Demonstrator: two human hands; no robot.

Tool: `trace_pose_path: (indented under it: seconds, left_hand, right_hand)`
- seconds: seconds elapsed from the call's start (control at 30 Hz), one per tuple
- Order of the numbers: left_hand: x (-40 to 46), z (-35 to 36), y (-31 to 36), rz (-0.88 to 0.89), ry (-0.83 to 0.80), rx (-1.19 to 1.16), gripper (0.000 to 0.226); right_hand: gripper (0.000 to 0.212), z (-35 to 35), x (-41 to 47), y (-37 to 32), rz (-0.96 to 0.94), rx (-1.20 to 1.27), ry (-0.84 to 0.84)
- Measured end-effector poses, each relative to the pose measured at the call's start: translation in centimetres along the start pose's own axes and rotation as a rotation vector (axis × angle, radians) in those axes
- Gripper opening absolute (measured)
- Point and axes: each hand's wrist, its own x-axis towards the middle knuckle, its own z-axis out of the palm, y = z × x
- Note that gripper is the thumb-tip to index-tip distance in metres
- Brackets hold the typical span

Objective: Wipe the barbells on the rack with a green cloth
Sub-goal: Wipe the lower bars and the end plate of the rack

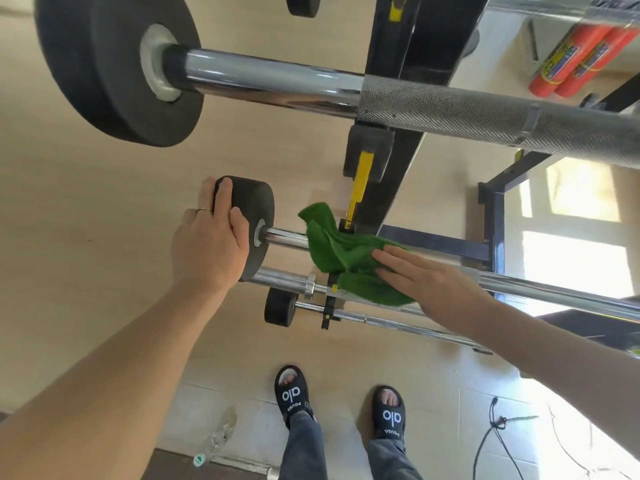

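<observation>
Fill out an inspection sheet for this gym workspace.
Surface: pale floor, tiled near the feet.
Job's things: green cloth draped over a chrome barbell on the black rack.
Clutter: plastic bottle lying on the floor.
Hands: left hand grips a small black weight; right hand presses flat on the cloth.
Cables: black cable on the floor.
Surroundings: red cylinders behind the rack.

left hand [207, 244] grips end plate [250, 227] of middle barbell [284, 236] | right hand [427, 276] flat, fingers straight, presses green cloth [346, 258] onto bars beside the rack [398, 161] upright | big barbell [450, 109] above (knurled shaft) | slippers [291, 396] on floor below
</observation>
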Motion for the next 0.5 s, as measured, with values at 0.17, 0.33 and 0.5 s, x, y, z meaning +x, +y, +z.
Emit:
trace_pose_path:
  seconds: [0.17, 0.33, 0.5]
  left_hand:
    - [0.0, -0.1, 0.2, -0.008, -0.003, 0.004, 0.054]
    - [0.0, 0.0, 0.6, -0.044, 0.002, -0.004, 0.053]
    - [0.1, -0.2, 0.9, -0.069, -0.056, 0.09, 0.056]
  right_hand:
    - [0.093, 0.9, -3.2, 1.2, 0.096, -0.013, -0.119]
    - [0.097, 0.2, 0.7, -1.9, 0.153, -0.006, -0.051]
    - [0.089, 0.4, 1.6, -3.2, 0.205, 0.027, 0.02]
